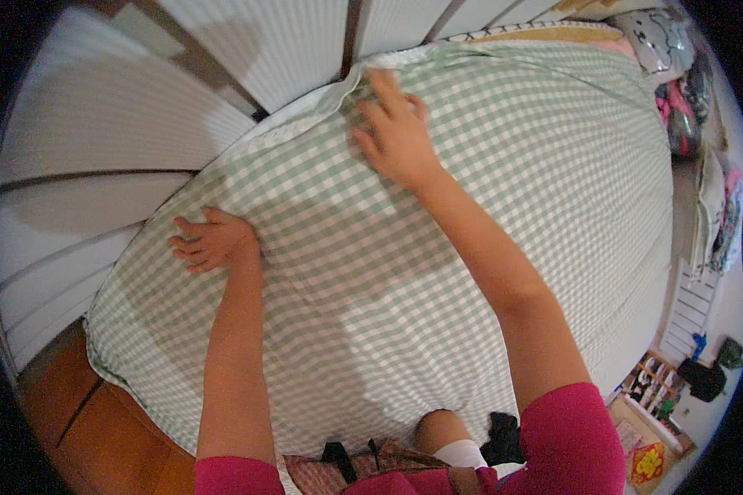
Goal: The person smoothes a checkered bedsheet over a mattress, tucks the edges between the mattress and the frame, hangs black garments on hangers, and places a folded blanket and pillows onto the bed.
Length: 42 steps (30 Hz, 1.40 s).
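Observation:
A green-and-white gingham sheet (359, 260) covers the mattress before me. My left hand (213, 240) rests on it toward the left side, palm partly turned and fingers spread, with nothing held. Farther up, my right hand (396, 130) is over the sheet close to the far edge; it is blurred, its fingers are apart and it grips nothing that I can see. A white edging (285, 133) of the bedding runs along that far edge, just left of my right fingers. My bent knee (443, 430) is on the sheet near the bottom.
White ribbed cabinet or wall panels (124, 117) with dark gaps stand right against the far edge. Brown floor (124, 433) shows at lower left. Bagged bedding (656, 43) and folded cloths (709, 216) lie beyond the right end. A shelf of items (653, 383) stands at lower right.

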{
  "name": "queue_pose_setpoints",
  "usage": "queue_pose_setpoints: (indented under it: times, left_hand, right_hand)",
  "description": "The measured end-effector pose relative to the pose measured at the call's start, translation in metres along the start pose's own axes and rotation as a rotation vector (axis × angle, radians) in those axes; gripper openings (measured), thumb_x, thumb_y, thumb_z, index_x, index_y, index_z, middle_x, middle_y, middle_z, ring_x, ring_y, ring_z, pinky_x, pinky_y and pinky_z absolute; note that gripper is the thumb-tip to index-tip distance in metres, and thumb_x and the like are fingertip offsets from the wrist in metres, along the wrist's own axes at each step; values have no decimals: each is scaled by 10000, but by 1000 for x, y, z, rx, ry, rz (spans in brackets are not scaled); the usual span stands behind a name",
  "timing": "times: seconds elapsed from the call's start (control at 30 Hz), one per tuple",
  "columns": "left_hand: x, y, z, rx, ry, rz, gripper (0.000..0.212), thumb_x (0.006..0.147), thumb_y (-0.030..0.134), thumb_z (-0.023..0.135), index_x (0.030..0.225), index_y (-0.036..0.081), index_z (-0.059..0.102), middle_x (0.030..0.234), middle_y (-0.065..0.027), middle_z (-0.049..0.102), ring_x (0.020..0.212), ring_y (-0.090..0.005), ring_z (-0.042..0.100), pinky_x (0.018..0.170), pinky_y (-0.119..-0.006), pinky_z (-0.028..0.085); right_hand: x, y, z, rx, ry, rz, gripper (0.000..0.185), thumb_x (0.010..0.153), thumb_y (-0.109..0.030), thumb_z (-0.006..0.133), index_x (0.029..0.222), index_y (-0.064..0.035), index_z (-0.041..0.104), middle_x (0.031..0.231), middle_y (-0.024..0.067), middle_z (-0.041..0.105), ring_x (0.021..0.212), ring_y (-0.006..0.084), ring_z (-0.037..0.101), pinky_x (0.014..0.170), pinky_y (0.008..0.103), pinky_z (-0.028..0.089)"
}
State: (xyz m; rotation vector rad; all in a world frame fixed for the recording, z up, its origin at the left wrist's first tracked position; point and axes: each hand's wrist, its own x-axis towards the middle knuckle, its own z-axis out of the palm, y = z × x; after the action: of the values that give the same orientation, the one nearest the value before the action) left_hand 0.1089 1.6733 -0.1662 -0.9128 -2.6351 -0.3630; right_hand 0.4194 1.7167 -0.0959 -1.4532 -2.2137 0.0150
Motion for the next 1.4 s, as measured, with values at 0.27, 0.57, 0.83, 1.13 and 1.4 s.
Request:
queue_pose_setpoints:
  times: [0.27, 0.57, 0.83, 1.13, 1.4]
  left_hand:
    - [0, -5, 9, -18, -10, -21, 626, 908, 575, 213, 1400, 189, 234, 1453, -194, 152, 1333, -398, 128, 1012, -608, 118]
    - [8, -10, 18, -1, -23, -43, 645, 890, 632, 179, 1387, 244, 314, 1450, -152, 207, 1271, -359, 253, 988, -579, 178]
    - [7, -12, 16, 128, 137, 54, 655, 901, 623, 157, 1383, 212, 323, 1418, -168, 263, 1251, -371, 291, 967, -543, 227]
    - [13, -24, 11, 190, -4, 122, 581, 948, 528, 181, 1379, 158, 304, 1401, -167, 291, 1217, -349, 354, 957, -523, 298]
    - [-7, 31, -34, 376, -306, -265, 637, 947, 508, 250, 1407, 66, 235, 1428, -180, 268, 1249, -332, 372, 964, -505, 363]
  right_hand:
    - [-386, 56, -196, -1004, -764, 1493, 458, 910, -268, 414, 1312, -47, 430, 1418, 176, 323, 1297, 332, 320, 1072, 438, 235]
    - [-138, 190, -85, -410, 177, 1428, 738, 866, -557, 379, 1410, -72, 261, 1495, 120, 179, 1352, 454, 66, 1016, 675, 36]
    - [-112, 235, -123, -378, -42, 530, 582, 875, -436, 469, 1379, -170, 352, 1471, 125, 241, 1373, 305, 174, 1045, 628, -2]
    - [-203, 332, -136, -762, 225, 1549, 576, 942, -387, 322, 1373, -10, 267, 1423, 267, 218, 1340, 396, 163, 1023, 630, 114]
    - [-204, 345, -134, -668, 216, 1602, 588, 903, -389, 414, 1346, -22, 297, 1440, 233, 167, 1360, 382, 87, 1049, 603, 74]
